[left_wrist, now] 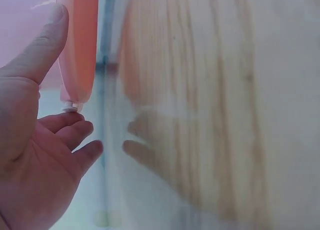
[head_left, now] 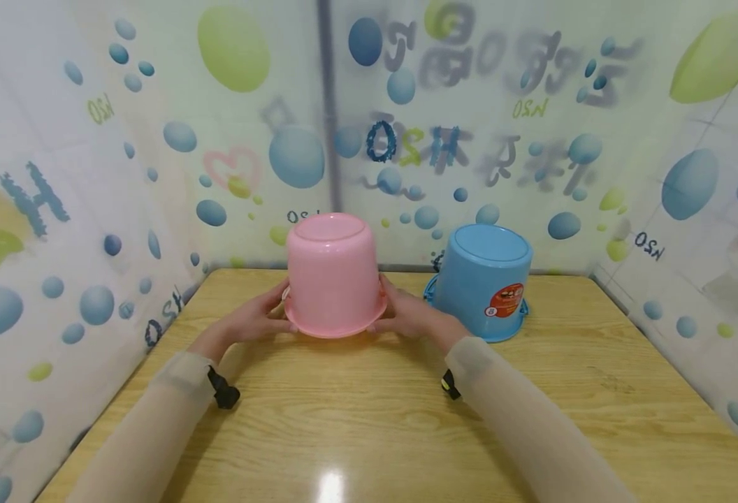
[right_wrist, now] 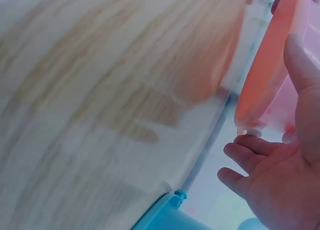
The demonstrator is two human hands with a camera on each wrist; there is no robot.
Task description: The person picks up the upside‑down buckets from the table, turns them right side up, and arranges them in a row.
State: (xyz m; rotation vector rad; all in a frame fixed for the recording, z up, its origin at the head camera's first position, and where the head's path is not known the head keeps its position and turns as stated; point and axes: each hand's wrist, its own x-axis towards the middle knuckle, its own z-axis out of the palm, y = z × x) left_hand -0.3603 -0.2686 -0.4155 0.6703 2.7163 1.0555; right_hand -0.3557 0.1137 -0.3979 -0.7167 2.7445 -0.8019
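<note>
A pink bucket (head_left: 331,279), upside down with its base up, is held between both hands near the back of the table. My left hand (head_left: 258,318) grips its left side at the rim, and my right hand (head_left: 409,314) grips the right side the same way. In the left wrist view the thumb lies on the pink wall by the rim (left_wrist: 80,50), with the other fingers near a small white knob. The right wrist view shows a gap between the bucket's rim (right_wrist: 265,65) and the table, with its reflection below.
A blue bucket (head_left: 482,272) with a red label stands upside down on the wooden table (head_left: 369,419), just right of my right hand. Printed cloth walls (head_left: 507,175) enclose the table at the back and both sides.
</note>
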